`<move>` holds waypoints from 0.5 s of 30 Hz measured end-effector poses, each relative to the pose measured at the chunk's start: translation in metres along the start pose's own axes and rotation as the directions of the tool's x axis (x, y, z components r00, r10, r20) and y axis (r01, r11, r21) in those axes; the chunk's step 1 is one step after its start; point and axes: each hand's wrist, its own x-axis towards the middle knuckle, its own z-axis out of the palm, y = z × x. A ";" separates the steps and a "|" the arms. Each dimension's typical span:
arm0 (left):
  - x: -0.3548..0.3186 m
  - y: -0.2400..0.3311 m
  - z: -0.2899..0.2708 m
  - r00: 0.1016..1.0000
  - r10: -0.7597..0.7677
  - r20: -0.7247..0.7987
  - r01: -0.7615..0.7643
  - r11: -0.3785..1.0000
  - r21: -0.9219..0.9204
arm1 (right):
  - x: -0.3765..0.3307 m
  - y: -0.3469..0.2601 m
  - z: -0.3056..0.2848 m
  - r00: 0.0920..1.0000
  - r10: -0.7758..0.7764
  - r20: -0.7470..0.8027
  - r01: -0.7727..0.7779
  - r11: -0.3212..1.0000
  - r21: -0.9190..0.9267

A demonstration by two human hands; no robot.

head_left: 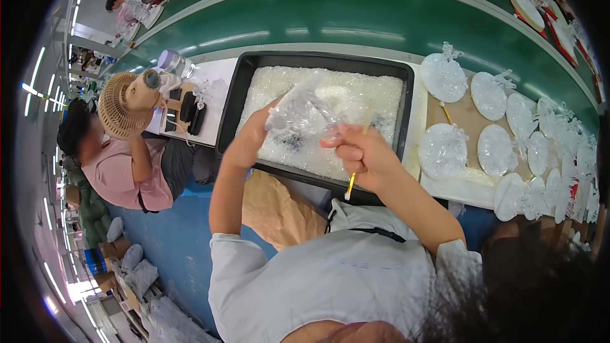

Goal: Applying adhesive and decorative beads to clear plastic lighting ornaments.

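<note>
My left hand (249,138) is closed on the edge of a clear plastic piece (298,109), glossy and blurred, held over a black tray (410,98). White sparkling flakes (270,86) fill the tray in a thick layer. My right hand (368,155) is curled shut around a thin yellow stick (351,184) with a pale end that sticks out below the fist. Its thumb and forefinger are close to the clear piece's right end; whether they touch it I cannot tell.
Clear, flake-covered round pieces (443,150) stand in rows on the table at right, a yellow stick (446,113) among them. A green conveyor (356,16) runs behind. A fan (127,105), a bottle (176,63) and a seated co-worker (127,171) are at left. Brown paper (279,209) hangs below the tray.
</note>
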 end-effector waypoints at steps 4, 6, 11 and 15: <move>0.010 -0.001 -0.009 0.865 0.340 -0.369 -0.502 0.582 -0.640 | -0.003 -0.008 0.000 0.998 -0.033 -0.045 0.034 0.999 0.031; -0.011 -0.049 -0.003 0.981 -0.009 0.195 0.055 0.971 -0.232 | -0.005 -0.010 0.005 0.998 -0.051 -0.045 0.048 0.997 -0.062; -0.012 -0.001 0.012 0.998 0.045 -0.047 -0.047 0.998 -0.052 | -0.008 -0.004 0.004 0.996 -0.067 -0.053 0.062 0.994 -0.087; 0.000 0.045 0.019 0.979 0.117 -0.165 -0.194 0.767 -0.611 | -0.002 -0.008 0.000 0.993 -0.113 0.026 0.115 0.982 -0.151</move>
